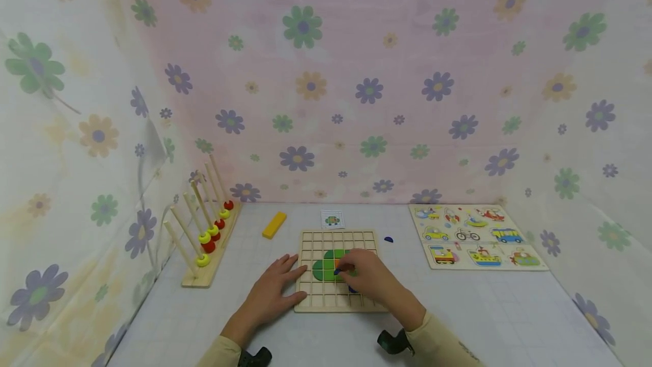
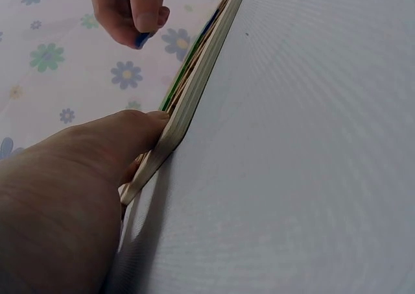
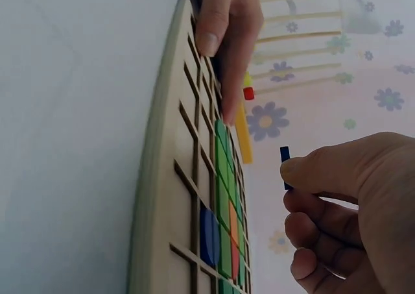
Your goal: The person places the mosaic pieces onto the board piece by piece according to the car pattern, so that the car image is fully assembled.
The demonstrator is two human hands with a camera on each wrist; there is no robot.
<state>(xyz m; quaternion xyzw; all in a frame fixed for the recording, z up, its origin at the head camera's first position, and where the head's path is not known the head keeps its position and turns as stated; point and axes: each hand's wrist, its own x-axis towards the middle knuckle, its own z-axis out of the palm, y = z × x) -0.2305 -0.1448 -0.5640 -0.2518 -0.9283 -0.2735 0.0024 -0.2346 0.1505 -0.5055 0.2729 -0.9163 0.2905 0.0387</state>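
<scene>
A square wooden grid board (image 1: 311,301) lies on the table, with green pieces (image 1: 328,268) set in its middle cells. In the right wrist view, orange and red pieces (image 3: 234,224) and a dark blue piece (image 3: 209,237) also sit in the grid. My right hand (image 1: 369,276) pinches a small flat blue piece (image 3: 284,156) between thumb and finger, held above the board. My left hand (image 1: 270,293) rests at the board's left side, fingers extended; its thumb (image 2: 152,122) touches the edge in the left wrist view.
A picture card (image 1: 333,219) lies behind the board. Nearby are a yellow block (image 1: 274,225) and a dark blue half-round piece (image 1: 389,239). A peg stand (image 1: 196,282) with red and yellow beads stands left; a vehicle puzzle board (image 1: 476,237) lies right.
</scene>
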